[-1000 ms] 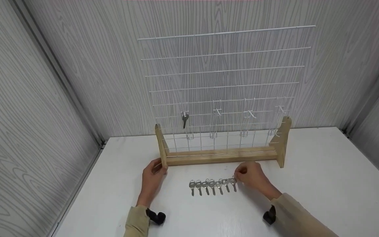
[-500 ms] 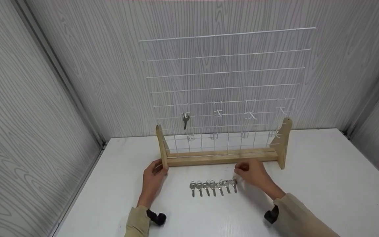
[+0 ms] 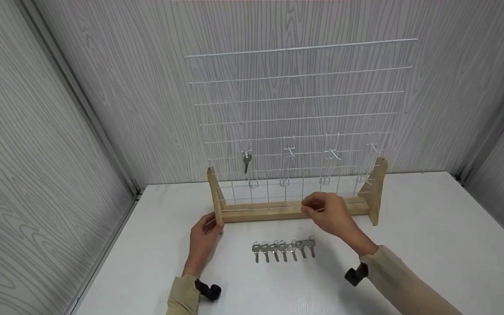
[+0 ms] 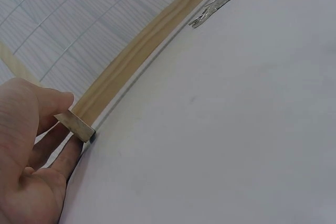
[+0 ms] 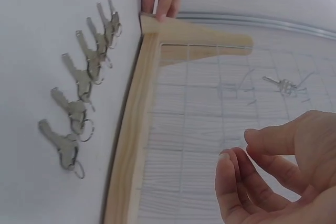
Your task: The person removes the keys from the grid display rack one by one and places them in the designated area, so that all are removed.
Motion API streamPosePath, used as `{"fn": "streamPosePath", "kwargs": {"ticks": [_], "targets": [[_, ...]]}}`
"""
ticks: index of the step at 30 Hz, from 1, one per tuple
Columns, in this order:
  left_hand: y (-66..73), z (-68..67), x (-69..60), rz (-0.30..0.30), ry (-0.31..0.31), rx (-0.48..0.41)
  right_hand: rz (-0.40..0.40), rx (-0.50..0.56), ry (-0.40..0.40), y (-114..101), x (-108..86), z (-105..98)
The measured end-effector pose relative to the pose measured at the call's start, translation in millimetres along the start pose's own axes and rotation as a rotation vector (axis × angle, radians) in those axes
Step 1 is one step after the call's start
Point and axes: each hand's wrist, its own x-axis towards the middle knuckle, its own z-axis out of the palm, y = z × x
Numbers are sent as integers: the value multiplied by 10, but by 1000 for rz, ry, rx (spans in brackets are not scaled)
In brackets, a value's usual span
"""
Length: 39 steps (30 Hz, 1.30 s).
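My left hand (image 3: 205, 238) grips the front foot of the wooden end piece (image 3: 215, 192) of a wire grid rack, thumb on one side and fingers on the other. The right hand (image 3: 330, 214) hovers before the rack's wooden base bar (image 3: 260, 214). In the right wrist view its thumb (image 5: 273, 137) and fingers are loosely bent, with nothing visible between them. Below it on the table lies a row of several silver keys (image 3: 284, 249) with small rings. One more key (image 3: 246, 162) hangs from a hook at the rack's left.
White hooks (image 3: 333, 153) sit in two rows on the wire grid (image 3: 302, 118). The other wooden end piece (image 3: 379, 192) stands at the right. A grey wood-grain wall (image 3: 147, 87) rises behind the white table (image 3: 243, 293).
My right hand has left the rightmost key and moved up and slightly left, toward the rack. That key still lies in the row. The left hand keeps its grip.
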Motion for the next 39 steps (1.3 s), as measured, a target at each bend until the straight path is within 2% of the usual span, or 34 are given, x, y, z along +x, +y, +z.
{"fn": "streamPosePath", "kwargs": {"ticks": [9,21,28,32,39], "targets": [[15,27,1,-17,-5,-1,-121,34,47,-384,186,13],[9,3,24,-34,7,8,-137,106,83,-727,487,172],[0,30,-46,-45,-9,-5,-150,131,154,-811,630,342],[-1,36,-43,-24,-11,11,-166,141,196,-855,719,428],[18,32,-36,-45,-12,8,-150,168,224,-941,870,551]]}}
